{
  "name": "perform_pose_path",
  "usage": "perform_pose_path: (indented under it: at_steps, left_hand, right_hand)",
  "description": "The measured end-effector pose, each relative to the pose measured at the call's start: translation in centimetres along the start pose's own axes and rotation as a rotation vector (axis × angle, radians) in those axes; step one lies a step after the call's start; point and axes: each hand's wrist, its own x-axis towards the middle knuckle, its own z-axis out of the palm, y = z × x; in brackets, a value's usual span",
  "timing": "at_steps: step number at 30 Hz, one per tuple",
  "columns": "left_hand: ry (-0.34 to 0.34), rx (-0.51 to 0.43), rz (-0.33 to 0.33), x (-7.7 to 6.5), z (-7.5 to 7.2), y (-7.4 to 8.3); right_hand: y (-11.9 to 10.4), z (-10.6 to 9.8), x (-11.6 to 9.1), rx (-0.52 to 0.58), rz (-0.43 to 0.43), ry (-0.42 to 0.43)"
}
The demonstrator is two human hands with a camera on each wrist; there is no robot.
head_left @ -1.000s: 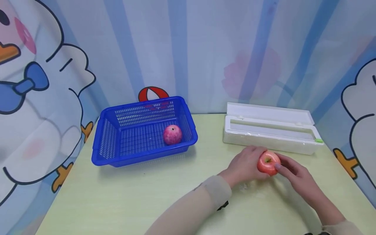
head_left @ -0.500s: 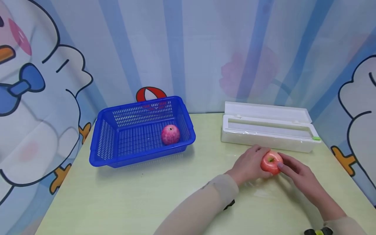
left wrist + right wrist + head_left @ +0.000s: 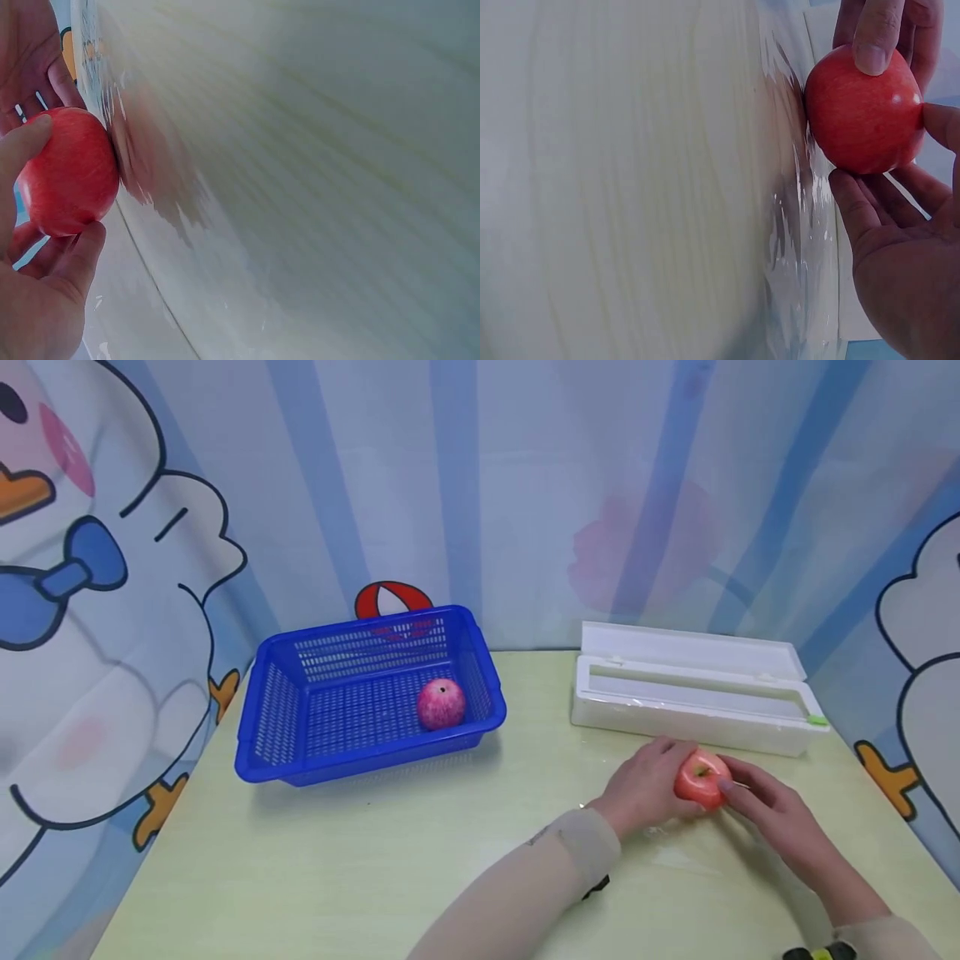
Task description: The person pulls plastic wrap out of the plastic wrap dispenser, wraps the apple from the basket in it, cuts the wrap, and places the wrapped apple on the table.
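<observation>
A red apple [image 3: 702,781] with its stem up sits low over the table, held between both hands. My left hand [image 3: 648,783] grips it from the left, with the thumb [image 3: 26,146] on its side and the fingers curled round it. From the right, my right hand [image 3: 776,814] holds the same apple, thumb on the near side and fingertips [image 3: 847,191] at its lower edge. Under the apple, a sheet of clear plastic film [image 3: 787,247] lies wrinkled and shiny on the table. Part of the apple is hidden by the left hand in the head view.
Behind the hands stands a long white box [image 3: 690,718] with its lid raised and a green tab [image 3: 817,721] at the right end. A blue basket [image 3: 367,760] on the left holds a pinkish-red round fruit [image 3: 441,704]. A printed curtain [image 3: 525,510] closes off the back.
Both hands and the apple between them have shifted slightly to the right along the table. The basket and white box have stayed in place.
</observation>
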Motion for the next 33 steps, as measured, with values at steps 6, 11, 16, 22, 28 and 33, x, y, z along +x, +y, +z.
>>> perform_pose_path:
  at_steps: [6,11,16,22,28,33]
  left_hand:
    - [-0.019,0.005,-0.027,-0.1,0.2,0.1]
    - [-0.024,-0.008,-0.038,-0.4,0.1,0.2]
    - [-0.026,-0.002,-0.024,-0.6,-0.1,0.1]
    - [-0.031,0.017,-0.004,-0.8,-0.6,0.0]
    - [-0.063,0.023,-0.01,-1.3,-2.0,0.1]
    - [-0.095,0.051,0.006,-1.6,-3.4,0.0]
  right_hand:
    - [0.6,-0.3,0.5,0.032,0.053,-0.036]
    - [0.6,-0.7,0.6,0.044,0.112,-0.068]
    - [0.5,-0.8,0.5,0.024,0.1,-0.074]
    - [0.2,-1.0,0.2,-0.057,0.07,-0.055]
    - [-0.5,-1.4,-0.1,-0.119,0.061,-0.03]
    - [-1.0,-2.0,-0.5,-0.191,0.071,-0.011]
